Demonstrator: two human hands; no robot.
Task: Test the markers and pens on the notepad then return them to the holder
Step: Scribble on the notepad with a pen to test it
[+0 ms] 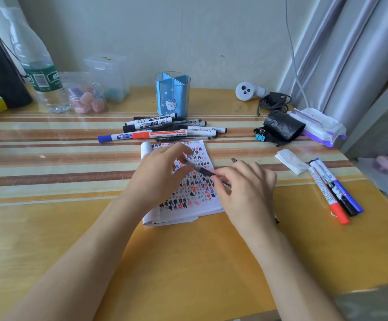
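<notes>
A white notepad (pixel 193 205), covered in black, red and blue test marks, lies in the middle of the table. Over it my right hand (pixel 246 188) grips a thin black pen (pixel 203 170) by its rear part. My left hand (pixel 158 172) pinches the pen's front end with its fingertips. A pile of markers and pens (pixel 165 130) lies just beyond the notepad. Behind that pile stands the blue divided holder (pixel 172 93), with nothing visible inside it. Three markers (pixel 334 193), red, black and blue, lie side by side at the right.
At the back left stand a water bottle (pixel 40 72), a jar of pink blocks (pixel 87 100) and a clear box (pixel 109 75). At the right lie a black roll (pixel 283 127), a wipes pack (pixel 320 128), a white controller (pixel 246 91) and folded tissue (pixel 291 161).
</notes>
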